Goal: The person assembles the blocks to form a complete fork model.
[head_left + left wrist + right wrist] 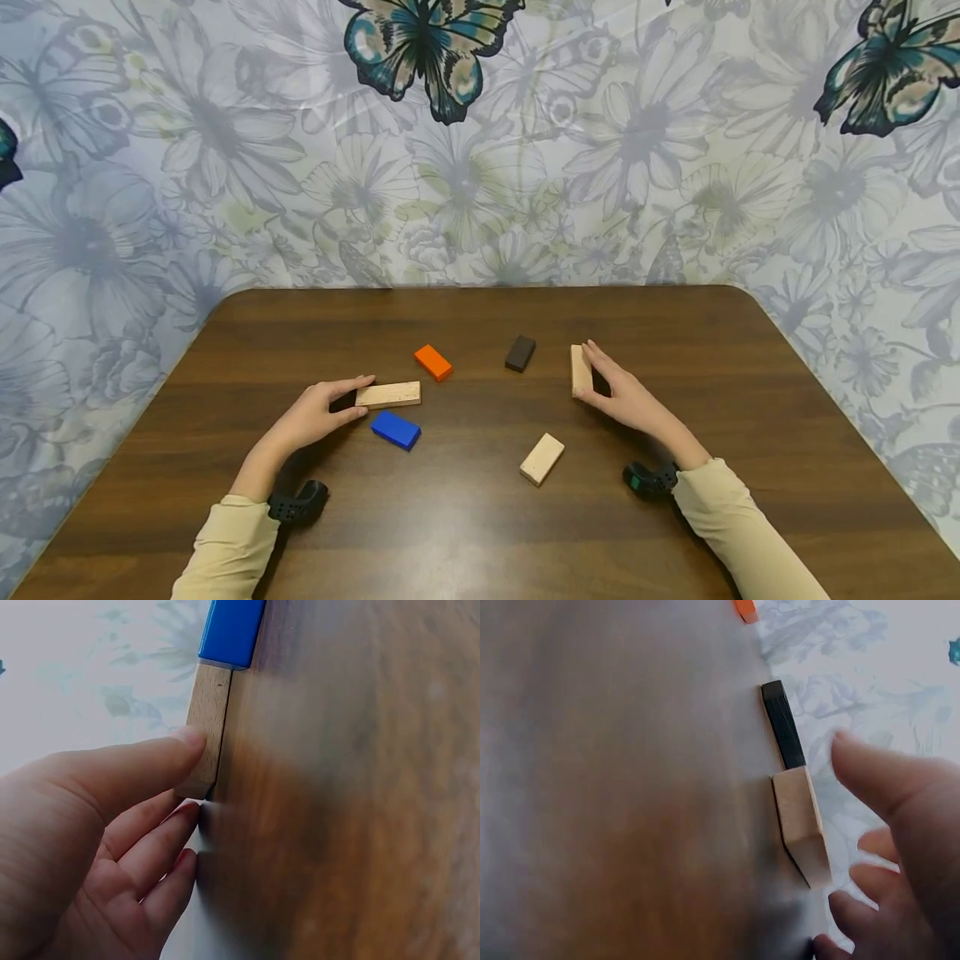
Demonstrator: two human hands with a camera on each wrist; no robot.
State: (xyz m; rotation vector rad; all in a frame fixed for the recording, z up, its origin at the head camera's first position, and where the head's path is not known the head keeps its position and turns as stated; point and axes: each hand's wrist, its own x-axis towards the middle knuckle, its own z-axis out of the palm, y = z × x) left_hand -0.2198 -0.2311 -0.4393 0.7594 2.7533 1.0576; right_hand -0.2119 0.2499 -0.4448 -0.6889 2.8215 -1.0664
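Note:
My left hand (pixel 312 414) pinches the left end of a plain wooden block (pixel 388 395); in the left wrist view the thumb lies on this wooden block (pixel 208 712). A blue block (pixel 396 430) lies just nearer the person, and an orange block (pixel 433 362) lies beyond. On the right, my right hand (pixel 618 396) is spread round the right side of another wooden block (pixel 581 371). In the right wrist view a gap shows between the thumb (pixel 885 776) and that wooden block (pixel 802 817).
A black block (pixel 520 354) lies left of the right hand's block. A third wooden block (pixel 542 459) lies nearer the person, right of the middle. All rest on a brown wooden table (pixel 465 533). Behind its far edge hangs a flowered, butterfly-patterned backdrop (pixel 465 192).

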